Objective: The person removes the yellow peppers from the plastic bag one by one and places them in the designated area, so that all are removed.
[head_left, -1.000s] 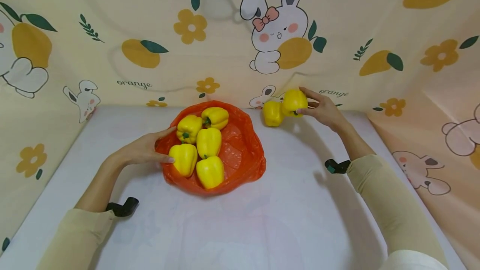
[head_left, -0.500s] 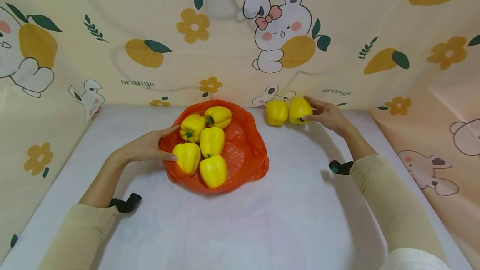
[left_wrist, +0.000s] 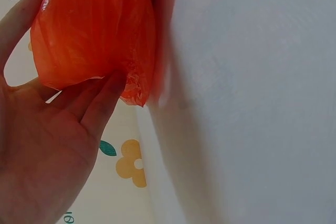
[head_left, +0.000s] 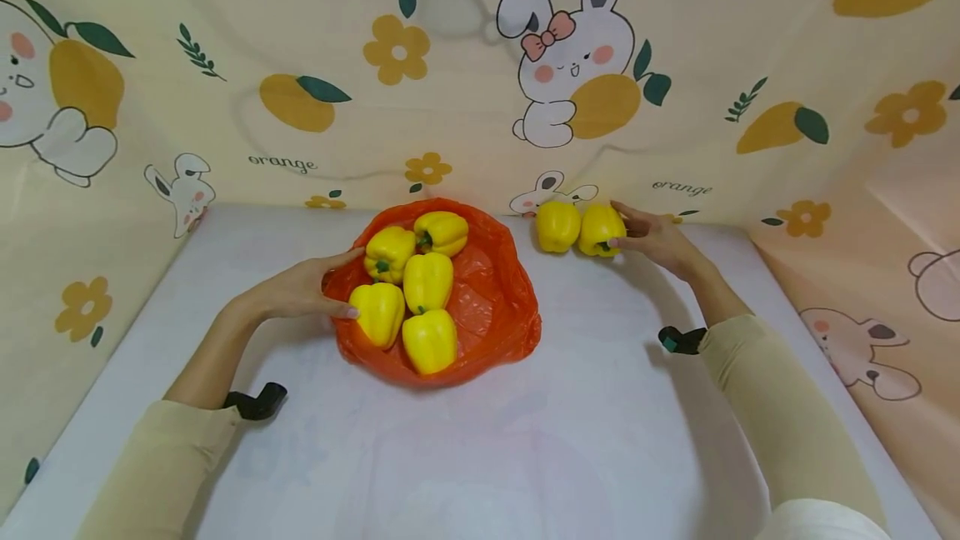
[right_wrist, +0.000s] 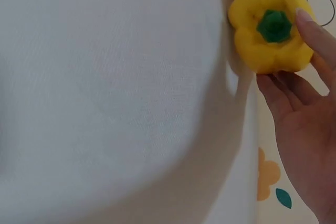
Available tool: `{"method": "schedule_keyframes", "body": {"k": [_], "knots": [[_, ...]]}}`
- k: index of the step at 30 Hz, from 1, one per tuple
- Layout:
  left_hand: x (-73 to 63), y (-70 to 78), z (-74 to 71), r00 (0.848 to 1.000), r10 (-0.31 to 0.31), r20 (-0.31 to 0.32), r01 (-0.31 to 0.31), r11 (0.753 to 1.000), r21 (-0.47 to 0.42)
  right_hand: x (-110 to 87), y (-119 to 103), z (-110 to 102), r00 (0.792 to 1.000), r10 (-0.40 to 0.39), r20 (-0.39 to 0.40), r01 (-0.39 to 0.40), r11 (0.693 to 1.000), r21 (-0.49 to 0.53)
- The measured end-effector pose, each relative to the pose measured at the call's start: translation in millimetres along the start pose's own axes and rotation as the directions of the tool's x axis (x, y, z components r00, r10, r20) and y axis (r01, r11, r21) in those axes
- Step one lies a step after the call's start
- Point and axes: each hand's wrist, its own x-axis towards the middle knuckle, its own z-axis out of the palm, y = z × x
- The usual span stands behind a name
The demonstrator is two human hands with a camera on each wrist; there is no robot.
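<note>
A red plastic bag point(head_left: 477, 300), its mouth spread wide, sits on the white table with several yellow bell peppers point(head_left: 427, 282) inside. My left hand point(head_left: 296, 290) grips the bag's left side, thumb at the rim beside a pepper; in the left wrist view its fingers point(left_wrist: 102, 103) lie against the outside of the plastic. At the table's back, my right hand point(head_left: 660, 244) holds a yellow bell pepper point(head_left: 600, 227) between thumb and fingers. The pepper's green stem point(right_wrist: 274, 25) faces the right wrist camera. Close on its left stands another yellow bell pepper point(head_left: 558, 226).
A patterned cloth point(head_left: 435, 123) with rabbits and oranges rises behind and on both sides of the white table point(head_left: 465, 457). Dark wrist mounts point(head_left: 258, 402) stick out from both sleeves.
My right hand has lowered its pepper, which overlapped the other one and now stands at its right. The left hand keeps its place on the bag. The view shifted slightly.
</note>
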Motion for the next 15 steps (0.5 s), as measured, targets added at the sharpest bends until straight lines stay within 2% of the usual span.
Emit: {"method": "schedule_keyframes", "body": {"k": [7, 15], "knots": [[-1.6, 0.3, 1.3, 1.000, 0.006, 0.005, -0.006, 1.000, -0.018, 1.1, 5.1, 4.4, 0.999, 0.014, 0.032, -0.015, 1.000, 0.024], [-0.6, 0.3, 2.0, 1.000, 0.014, 0.006, -0.014, 1.000, -0.028, 0.2, -1.7, 5.8, 1.000, -0.023, 0.006, 0.023, 0.998, 0.064]]}}
